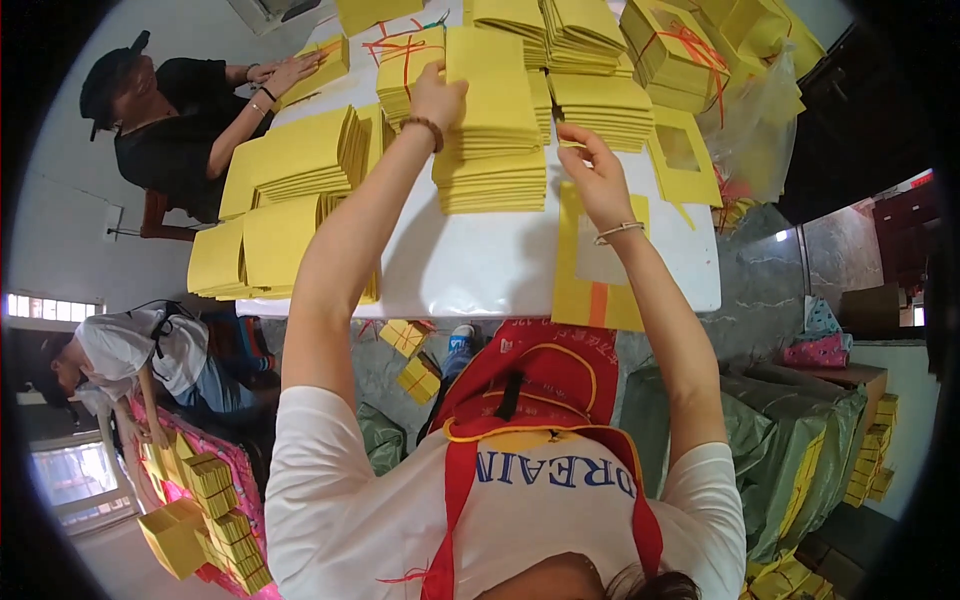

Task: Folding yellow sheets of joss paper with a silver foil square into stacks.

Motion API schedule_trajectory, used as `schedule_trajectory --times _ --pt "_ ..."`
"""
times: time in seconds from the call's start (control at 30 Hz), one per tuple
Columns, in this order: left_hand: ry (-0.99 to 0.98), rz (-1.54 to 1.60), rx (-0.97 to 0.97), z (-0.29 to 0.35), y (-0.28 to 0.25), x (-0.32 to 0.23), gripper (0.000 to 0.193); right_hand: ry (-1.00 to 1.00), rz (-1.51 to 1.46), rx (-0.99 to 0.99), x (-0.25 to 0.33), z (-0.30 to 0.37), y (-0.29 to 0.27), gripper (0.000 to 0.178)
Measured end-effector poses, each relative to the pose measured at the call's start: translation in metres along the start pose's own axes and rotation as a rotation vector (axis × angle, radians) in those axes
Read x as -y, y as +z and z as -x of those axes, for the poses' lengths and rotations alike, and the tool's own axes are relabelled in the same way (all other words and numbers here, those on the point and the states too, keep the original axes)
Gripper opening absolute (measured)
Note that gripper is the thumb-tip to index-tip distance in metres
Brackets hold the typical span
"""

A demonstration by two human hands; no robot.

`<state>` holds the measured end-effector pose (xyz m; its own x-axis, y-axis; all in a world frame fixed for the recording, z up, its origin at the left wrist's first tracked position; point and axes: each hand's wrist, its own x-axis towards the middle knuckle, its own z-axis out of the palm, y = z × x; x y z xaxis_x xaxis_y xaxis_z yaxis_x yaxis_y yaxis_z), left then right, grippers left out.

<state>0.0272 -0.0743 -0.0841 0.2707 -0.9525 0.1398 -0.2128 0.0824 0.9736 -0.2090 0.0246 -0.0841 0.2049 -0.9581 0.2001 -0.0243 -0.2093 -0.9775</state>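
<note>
My left hand (438, 97) is closed on the left edge of a stack of folded yellow card sleeves (490, 85), its thumb on the top face. This stack rests on another pile of yellow sleeves (490, 183). To its left is a yellow bundle tied with red string (396, 72). My right hand (598, 178) hovers right of the stack, fingers loosely bent and apart. Its fingertips are close to a small dark object (558, 112) I cannot make out. Below my right wrist lies a flat yellow card piece (570, 280) with a pale window and an orange strip.
More yellow piles (300, 165) fill the left side of the white table (440, 270). A tied yellow bundle (675, 60) and a clear plastic bag (760, 130) are at the far right. A co-worker in black (180, 120) works at the left; another person (150, 350) bends over yellow bundles.
</note>
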Motion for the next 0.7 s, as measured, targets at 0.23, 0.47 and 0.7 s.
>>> schedule_trajectory --times 0.23,0.47,0.7 --pt "0.179 -0.513 -0.096 0.02 0.008 0.012 0.048 -0.065 0.408 0.017 -0.026 -0.049 0.014 0.048" --pt "-0.338 -0.016 0.066 0.01 0.0 0.031 0.045 0.214 0.2 0.147 -0.073 -0.066 0.024 0.063" --pt "-0.558 0.376 0.338 0.012 -0.002 0.027 0.039 0.276 0.115 0.166 -0.067 -0.061 0.021 0.065"
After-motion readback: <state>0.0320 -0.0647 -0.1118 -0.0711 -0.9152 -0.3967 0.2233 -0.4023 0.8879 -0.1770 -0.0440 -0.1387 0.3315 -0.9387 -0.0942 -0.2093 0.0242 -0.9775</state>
